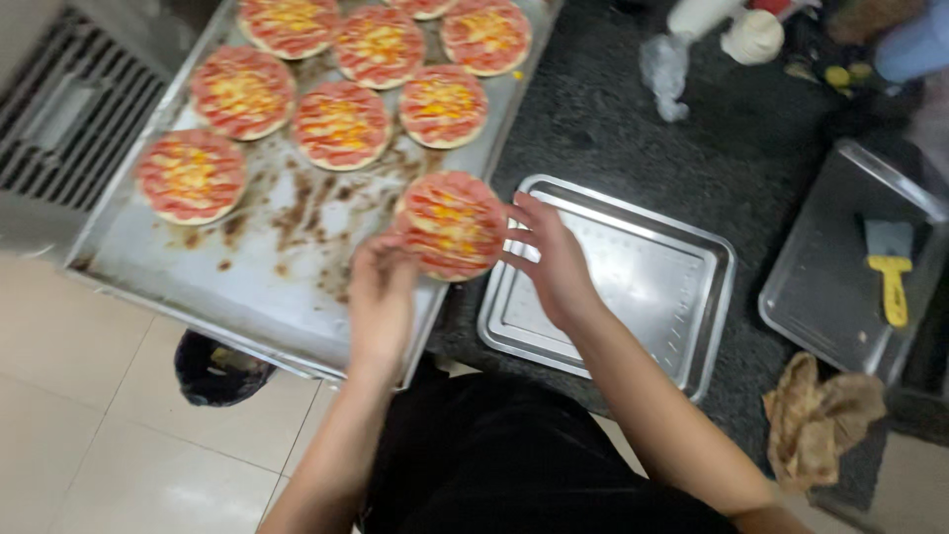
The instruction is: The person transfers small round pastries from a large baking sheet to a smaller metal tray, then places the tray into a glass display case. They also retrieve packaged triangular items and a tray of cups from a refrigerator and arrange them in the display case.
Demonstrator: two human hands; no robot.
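Over the right front corner of the big baking sheet (148,262), a small round pizza (452,224) topped with red slices and melted yellow cheese is lifted between both hands. Left hand (381,302) grips its near left rim, fingers curled under the crust; right hand (552,259) holds the right rim with fingers spread along the edge. Both hands are closed on the pizza, which hangs partly past the sheet's right edge, towards the neighbouring tray.

Seven more small pizzas of the same kind lie on the baking sheet, grouped in its far half: one (190,175) near the left edge, three (243,91) (341,125) (443,105) across the middle, three (289,24) (379,45) (485,36) along the far end, with the edge of another just showing at the top. Brown grease stains (297,213) mark the bare near half of the sheet.

Just right of the sheet, on the dark speckled counter (613,129), sits an empty rectangular steel tray (707,316), its left edge close under the held pizza. Farther right, another steel tray (820,297) carries a scraper with a yellow handle (893,272). A crumpled brown cloth (816,420) lies at the counter's near edge between the two trays. White containers and a bit of clear plastic (664,69) stand blurred at the far side. Below the sheet's near edge, a dark shoe (217,371) rests on the pale tiled floor (99,435).
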